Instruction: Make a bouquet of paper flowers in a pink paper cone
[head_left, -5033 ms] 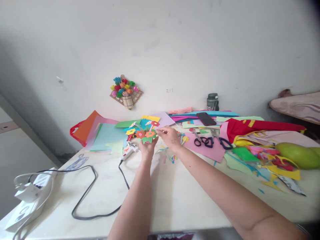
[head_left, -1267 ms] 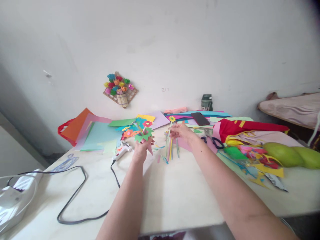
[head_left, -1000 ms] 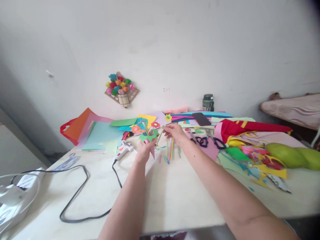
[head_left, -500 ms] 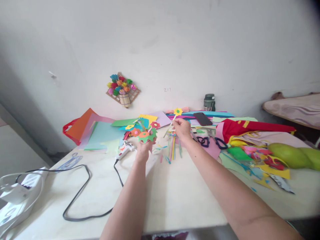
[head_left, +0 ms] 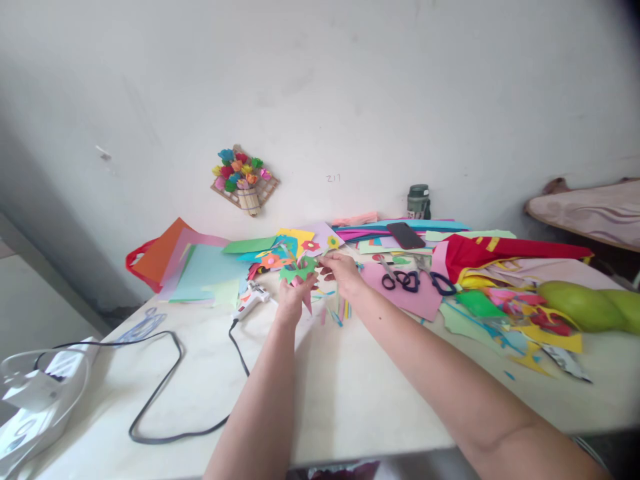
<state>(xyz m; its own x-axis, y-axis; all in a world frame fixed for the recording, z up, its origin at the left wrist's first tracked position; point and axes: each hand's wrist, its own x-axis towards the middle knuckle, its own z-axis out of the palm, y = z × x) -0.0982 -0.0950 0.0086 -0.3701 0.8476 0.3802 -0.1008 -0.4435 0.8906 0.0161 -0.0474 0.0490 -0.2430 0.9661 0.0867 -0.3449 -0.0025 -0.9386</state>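
Note:
My left hand (head_left: 293,301) is closed around a paper flower bouquet (head_left: 296,271), which has a green scalloped collar and a pink lower part. Orange and red paper blooms lean out on its far side. My right hand (head_left: 343,270) pinches the pale stem of a yellow paper flower (head_left: 333,243) close to the bouquet's right edge. Whether that stem touches the bouquet I cannot tell. Just left of my left hand lies a white glue gun (head_left: 250,300). Thin paper strips (head_left: 345,309) are scattered on the table under my right hand.
Scissors (head_left: 400,279) rest on pink paper at right, near a phone (head_left: 405,235) and a dark bottle (head_left: 419,202). Coloured sheets (head_left: 205,267) cover the back left. A black cord (head_left: 150,400) loops from a power strip (head_left: 50,393). Paper scraps (head_left: 525,333) and green fruit-like shapes (head_left: 575,307) lie right.
My right hand has moved left and slightly down with the yellow flower, up to the bouquet. My left hand has tilted the bouquet, so its pink lower part shows.

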